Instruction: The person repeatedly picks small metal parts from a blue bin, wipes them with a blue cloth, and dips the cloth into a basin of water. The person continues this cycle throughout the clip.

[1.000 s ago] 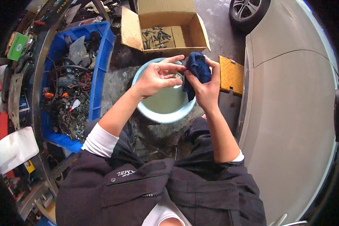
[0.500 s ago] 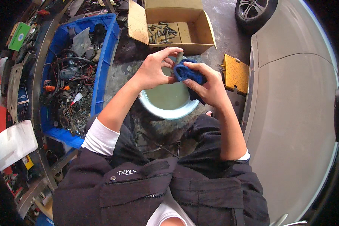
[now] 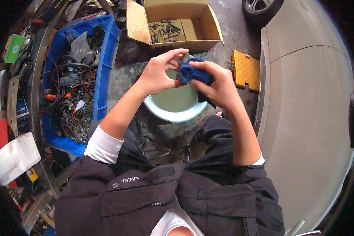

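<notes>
Currently, my left hand (image 3: 157, 74): fingers bent, index finger and thumb closed around the ends of a short grey part (image 3: 185, 58), above the basin (image 3: 173, 117).
My right hand (image 3: 220, 84): gripping a bunched blue cloth (image 3: 198, 72) between thumb and fingers, above the basin's right side.
Grey part: raised over the basin's far side, one end showing past the cloth; the rest is hidden, so I cannot tell its full shape.
Basin: round, pale blue, holding cloudy greenish water (image 3: 177, 101), set on the dark floor (image 3: 124, 78) in front of my legs (image 3: 213, 135).
Cardboard box (image 3: 185, 45): just beyond the basin, open, its flaps spread.
Bolts (image 3: 170, 30): dark and loose inside that box, beyond the basin.
Yellow ramp (image 3: 246, 70): right of the basin, apart from it, its top patterned.
Pale car (image 3: 306, 102): farther right of the basin.
Blue crate (image 3: 102, 74): left of the basin, filled with cables, metal bits and a clear bag (image 3: 80, 46).
Metal rack (image 3: 37, 94): farthest left of the basin, crowded with parts and a green box (image 3: 14, 48).
</notes>
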### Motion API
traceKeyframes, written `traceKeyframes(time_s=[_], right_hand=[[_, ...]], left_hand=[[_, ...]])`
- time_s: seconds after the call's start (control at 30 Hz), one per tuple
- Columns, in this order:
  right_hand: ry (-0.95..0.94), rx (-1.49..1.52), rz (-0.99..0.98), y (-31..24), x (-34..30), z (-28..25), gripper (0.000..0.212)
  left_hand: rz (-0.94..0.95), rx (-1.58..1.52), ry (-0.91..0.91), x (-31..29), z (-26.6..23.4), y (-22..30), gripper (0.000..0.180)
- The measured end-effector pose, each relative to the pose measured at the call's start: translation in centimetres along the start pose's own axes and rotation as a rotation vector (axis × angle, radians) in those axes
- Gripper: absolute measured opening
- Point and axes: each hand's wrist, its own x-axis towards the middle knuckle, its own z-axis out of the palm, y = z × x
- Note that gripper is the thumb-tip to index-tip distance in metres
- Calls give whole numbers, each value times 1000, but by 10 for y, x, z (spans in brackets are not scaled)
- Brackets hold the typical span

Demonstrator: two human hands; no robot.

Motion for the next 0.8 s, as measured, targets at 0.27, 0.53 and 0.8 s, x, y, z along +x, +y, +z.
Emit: traceKeyframes(time_s=[0.27, 0.53, 0.8], right_hand=[[398, 214, 214, -4, 5, -6, 41], [-10, 22, -1, -15, 3, 10, 47], [382, 111, 143, -2, 8, 2, 47]], left_hand=[[42, -117, 32, 1, 2, 8, 92], [82, 41, 95, 0, 2, -3, 91], [145, 15, 69, -8, 21, 12, 89]])
